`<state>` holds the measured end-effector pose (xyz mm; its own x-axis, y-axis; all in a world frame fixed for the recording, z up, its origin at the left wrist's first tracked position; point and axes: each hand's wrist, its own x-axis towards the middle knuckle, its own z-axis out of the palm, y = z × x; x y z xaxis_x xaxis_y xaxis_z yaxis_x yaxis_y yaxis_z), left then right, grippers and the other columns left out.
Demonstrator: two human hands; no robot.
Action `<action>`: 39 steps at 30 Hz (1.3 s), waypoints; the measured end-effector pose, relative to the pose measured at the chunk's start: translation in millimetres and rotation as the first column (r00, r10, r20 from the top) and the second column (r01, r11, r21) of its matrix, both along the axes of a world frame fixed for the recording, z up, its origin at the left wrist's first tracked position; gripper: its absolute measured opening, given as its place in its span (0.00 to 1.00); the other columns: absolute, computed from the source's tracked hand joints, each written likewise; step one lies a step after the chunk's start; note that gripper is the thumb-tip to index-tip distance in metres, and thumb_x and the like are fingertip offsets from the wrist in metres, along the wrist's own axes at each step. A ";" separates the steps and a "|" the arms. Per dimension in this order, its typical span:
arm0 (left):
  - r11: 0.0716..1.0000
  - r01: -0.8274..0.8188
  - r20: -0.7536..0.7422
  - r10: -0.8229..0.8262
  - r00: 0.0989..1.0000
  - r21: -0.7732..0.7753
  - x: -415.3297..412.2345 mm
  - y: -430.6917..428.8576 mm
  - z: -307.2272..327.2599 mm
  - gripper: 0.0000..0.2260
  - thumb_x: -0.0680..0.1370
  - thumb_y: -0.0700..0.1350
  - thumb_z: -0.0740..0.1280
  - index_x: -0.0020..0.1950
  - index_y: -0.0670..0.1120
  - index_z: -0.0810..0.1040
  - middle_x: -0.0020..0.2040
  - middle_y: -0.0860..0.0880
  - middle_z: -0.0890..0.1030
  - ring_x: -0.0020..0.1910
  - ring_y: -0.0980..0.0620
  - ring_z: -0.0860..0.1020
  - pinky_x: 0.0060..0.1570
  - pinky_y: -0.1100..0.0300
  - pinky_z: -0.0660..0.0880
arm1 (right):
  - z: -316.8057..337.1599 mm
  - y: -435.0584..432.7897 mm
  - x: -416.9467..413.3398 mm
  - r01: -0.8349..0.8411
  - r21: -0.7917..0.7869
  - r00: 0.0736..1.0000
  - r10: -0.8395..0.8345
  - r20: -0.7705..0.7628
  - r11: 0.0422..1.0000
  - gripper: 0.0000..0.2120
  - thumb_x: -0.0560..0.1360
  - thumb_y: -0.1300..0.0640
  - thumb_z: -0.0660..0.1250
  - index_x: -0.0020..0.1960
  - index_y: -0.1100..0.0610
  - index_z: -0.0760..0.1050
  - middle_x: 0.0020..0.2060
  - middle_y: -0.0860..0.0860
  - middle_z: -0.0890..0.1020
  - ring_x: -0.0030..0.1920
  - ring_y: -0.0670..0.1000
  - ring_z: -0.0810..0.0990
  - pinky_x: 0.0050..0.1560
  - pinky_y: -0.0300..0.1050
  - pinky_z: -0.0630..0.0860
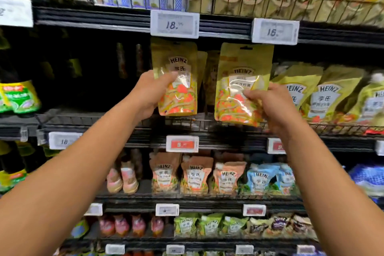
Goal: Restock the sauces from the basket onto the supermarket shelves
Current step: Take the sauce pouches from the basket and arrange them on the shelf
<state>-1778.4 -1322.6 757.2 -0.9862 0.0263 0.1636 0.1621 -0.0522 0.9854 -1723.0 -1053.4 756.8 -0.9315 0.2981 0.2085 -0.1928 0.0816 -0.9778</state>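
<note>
Grip: left hand (148,94) holds left pouch (176,81); right hand (270,106) pinches right pouch (239,89), 3 o'clock — fingertip hold could slip.

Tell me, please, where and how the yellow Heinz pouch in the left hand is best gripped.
Grip the yellow Heinz pouch by its lower left edge, coming from the left, thumb on the front, as the left hand does. It is flat and upright, face out, and the second pouch, in the right hand, is close on its right.
</note>
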 end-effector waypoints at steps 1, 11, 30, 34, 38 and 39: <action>1.000 -0.020 0.006 0.020 1.000 -0.014 -10.8 0.8 1.9 0.06 0.78 0.46 0.67 0.52 0.45 0.80 0.40 0.50 0.87 0.40 0.51 0.86 0.36 0.58 0.81 | 4.9 -2.1 -8.3 0.031 0.032 1.000 -0.031 0.000 0.999 0.06 0.70 0.62 0.75 0.45 0.58 0.80 0.39 0.53 0.87 0.36 0.50 0.85 0.32 0.42 0.79; 0.994 -0.014 0.016 0.016 1.000 -0.105 -60.5 6.4 3.6 0.15 0.68 0.52 0.79 0.50 0.48 0.82 0.48 0.53 0.84 0.49 0.54 0.82 0.52 0.59 0.75 | 11.5 -16.7 -84.2 0.226 0.228 0.959 -0.258 0.121 0.947 0.14 0.73 0.61 0.72 0.57 0.64 0.80 0.53 0.57 0.84 0.53 0.56 0.83 0.57 0.54 0.81; 0.845 -0.154 -0.191 0.062 0.980 -0.512 -112.8 1.4 -5.3 0.21 0.70 0.49 0.79 0.61 0.48 0.79 0.54 0.49 0.82 0.52 0.50 0.81 0.55 0.57 0.76 | 3.6 -6.1 -125.8 0.149 0.519 0.979 -0.200 0.044 0.841 0.19 0.74 0.59 0.74 0.64 0.57 0.78 0.59 0.54 0.83 0.60 0.54 0.80 0.59 0.44 0.75; 0.867 -0.116 -0.151 0.047 0.987 -0.485 -118.0 3.4 -9.1 0.16 0.71 0.46 0.79 0.57 0.51 0.80 0.45 0.55 0.82 0.38 0.60 0.81 0.37 0.66 0.76 | 8.6 -5.0 -131.3 0.173 0.511 0.970 -0.236 0.061 0.842 0.12 0.77 0.59 0.70 0.60 0.59 0.79 0.58 0.58 0.83 0.58 0.59 0.81 0.62 0.55 0.77; 0.904 -0.101 -0.145 0.044 0.988 -0.415 -121.8 6.7 -13.8 0.09 0.75 0.41 0.75 0.53 0.49 0.80 0.41 0.51 0.84 0.29 0.62 0.82 0.24 0.70 0.72 | 12.2 -10.2 -135.8 0.128 0.314 0.965 -0.192 0.181 0.941 0.11 0.79 0.58 0.68 0.60 0.61 0.73 0.51 0.58 0.82 0.44 0.56 0.83 0.35 0.40 0.82; 0.909 -0.108 -0.156 0.047 0.987 -0.404 -122.4 7.1 -14.7 0.08 0.75 0.40 0.74 0.52 0.48 0.80 0.41 0.51 0.84 0.29 0.62 0.82 0.24 0.71 0.72 | 12.3 -13.3 -134.0 0.117 0.228 0.964 -0.165 0.206 0.967 0.12 0.80 0.59 0.67 0.61 0.62 0.71 0.50 0.58 0.81 0.42 0.55 0.82 0.27 0.37 0.79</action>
<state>-1900.8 -1315.5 742.5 -0.9557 0.0451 0.2908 0.2865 0.3694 0.8840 -1857.0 -1066.7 769.1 -0.9130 0.4012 0.0743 0.0553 0.3019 -0.9517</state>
